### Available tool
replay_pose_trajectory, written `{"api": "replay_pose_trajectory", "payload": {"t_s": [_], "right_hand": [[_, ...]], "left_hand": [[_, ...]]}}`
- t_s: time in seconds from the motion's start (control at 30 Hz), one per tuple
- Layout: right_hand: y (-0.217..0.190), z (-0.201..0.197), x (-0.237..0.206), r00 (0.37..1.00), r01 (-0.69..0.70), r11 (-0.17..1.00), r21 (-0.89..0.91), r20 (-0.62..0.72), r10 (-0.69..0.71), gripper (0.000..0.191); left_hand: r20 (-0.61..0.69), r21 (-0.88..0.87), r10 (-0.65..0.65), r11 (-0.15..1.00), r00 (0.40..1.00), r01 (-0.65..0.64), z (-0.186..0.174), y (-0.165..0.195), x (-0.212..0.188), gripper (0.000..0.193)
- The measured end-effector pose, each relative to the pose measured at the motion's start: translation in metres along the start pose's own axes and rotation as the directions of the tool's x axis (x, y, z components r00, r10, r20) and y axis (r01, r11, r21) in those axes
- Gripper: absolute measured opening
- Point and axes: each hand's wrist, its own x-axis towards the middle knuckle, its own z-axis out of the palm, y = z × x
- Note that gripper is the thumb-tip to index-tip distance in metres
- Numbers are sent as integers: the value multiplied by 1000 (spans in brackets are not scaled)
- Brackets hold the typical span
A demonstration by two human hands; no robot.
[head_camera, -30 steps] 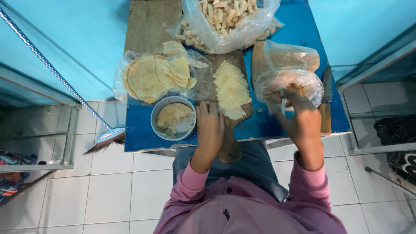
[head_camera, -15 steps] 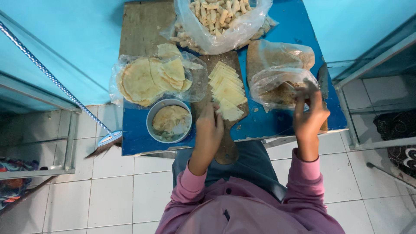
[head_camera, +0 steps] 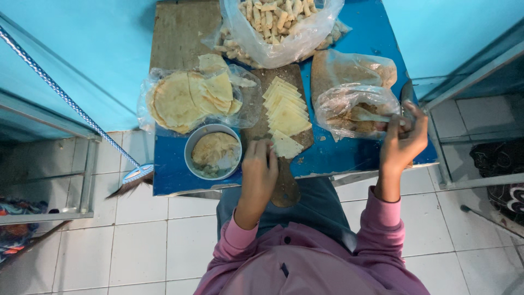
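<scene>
Pink long sleeves, blue-grey apron

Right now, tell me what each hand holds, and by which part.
Right hand: spoon handle in the filling bag. Left hand: fingertips touch a dough square, holding nothing.

A small home or street-stall food-preparation corner. Ahead of both hands stands a blue table against turquoise walls, over white floor tiles. Just beyond the left hand lie a wooden cutting board with cut dough sheets and a metal bowl of filling; farther ahead, a plastic bag of rolled snacks. A broom leans to the left.
</scene>
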Motion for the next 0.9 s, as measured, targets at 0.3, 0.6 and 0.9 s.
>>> {"api": "replay_pose_trajectory", "payload": {"t_s": [0.3,0.6,0.9], "right_hand": [[-25,0,-29,994,-111,980,166,5,112,26],[-41,60,-75,952,-169,972,165,283,118,26],[-51,60,-87,827,402,913,77,397,-398,34]], "left_hand": [[-4,53,-36,998,999,37,-1,-3,-2,15],[-46,43,61,997,997,-59,1,-2,1,16],[-65,-89,47,995,997,-52,1,0,2,11]]}}
